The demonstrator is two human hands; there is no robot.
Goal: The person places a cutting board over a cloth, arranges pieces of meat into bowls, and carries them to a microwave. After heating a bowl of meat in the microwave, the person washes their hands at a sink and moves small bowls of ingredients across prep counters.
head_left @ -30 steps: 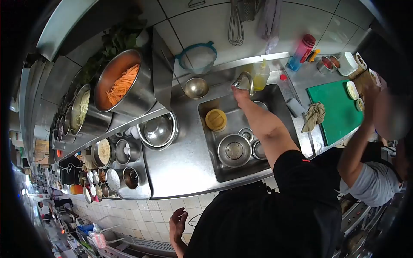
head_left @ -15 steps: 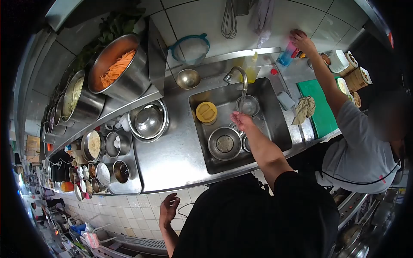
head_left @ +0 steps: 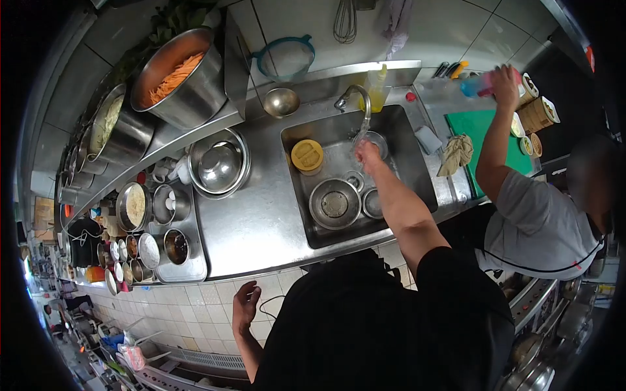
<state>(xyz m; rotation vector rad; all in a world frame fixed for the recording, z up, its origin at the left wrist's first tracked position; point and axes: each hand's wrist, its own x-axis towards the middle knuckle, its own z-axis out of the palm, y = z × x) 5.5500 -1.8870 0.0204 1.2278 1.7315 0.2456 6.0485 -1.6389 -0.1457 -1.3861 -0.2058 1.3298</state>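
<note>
Under the faucet (head_left: 367, 104), seemingly to be wetted, the right hand (head_left: 368, 154) is held, its openness and hold unclear, with the left hand (head_left: 245, 305) half-open, empty, well apart from it.

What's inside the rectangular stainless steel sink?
In the sink sit a round yellow-topped container, a wide round metal bowl, and smaller round vessels. The bare right hand and forearm cover part of its floor; anything beneath them cannot be seen.
</note>
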